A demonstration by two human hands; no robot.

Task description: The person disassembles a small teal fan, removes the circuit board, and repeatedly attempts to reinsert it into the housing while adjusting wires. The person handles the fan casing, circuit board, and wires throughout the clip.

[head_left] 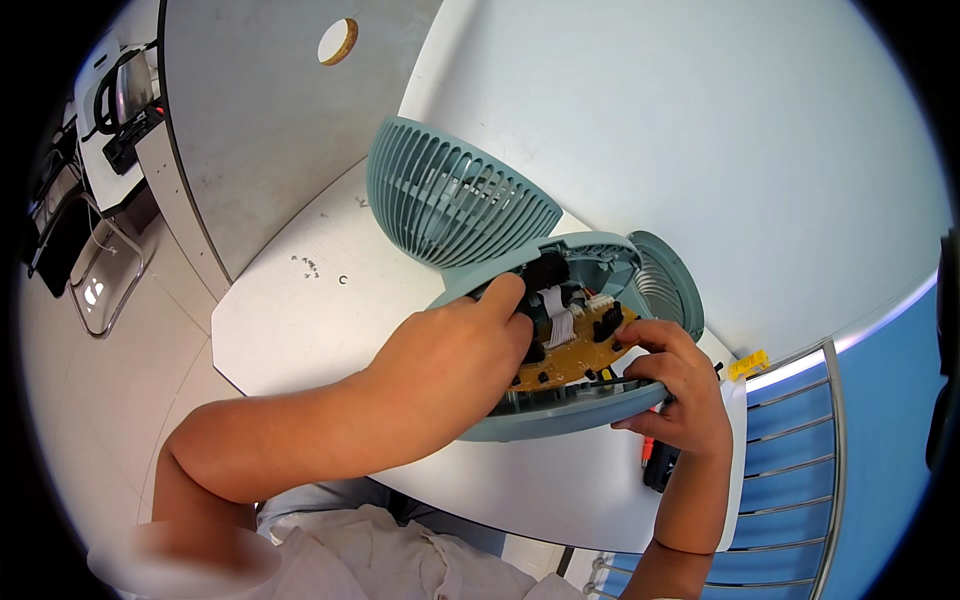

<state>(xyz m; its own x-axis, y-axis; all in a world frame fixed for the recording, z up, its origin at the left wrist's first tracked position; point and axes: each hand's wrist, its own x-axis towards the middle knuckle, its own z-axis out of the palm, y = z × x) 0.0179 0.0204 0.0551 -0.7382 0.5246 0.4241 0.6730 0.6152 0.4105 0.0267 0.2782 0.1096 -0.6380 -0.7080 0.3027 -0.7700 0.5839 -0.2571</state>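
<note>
A teal desk fan lies on its side on the white table (300,310), its grille head (450,200) pointing up and away from me. Its round base (560,415) is opened toward me, showing a yellow-brown circuit board (575,355) with black parts and white ribbon wires. My left hand (450,365) rests over the left side of the open base, its fingertips reaching inside next to the board. Gripping the base's lower right rim is my right hand (680,390), its thumb on the edge beside the board.
A black and orange tool (655,465) lies on the table below my right hand. A small yellow piece (748,365) sits at the table's right edge. A grey partition (260,120) with a round hole stands at the back left. A blue railing (800,480) runs to the right.
</note>
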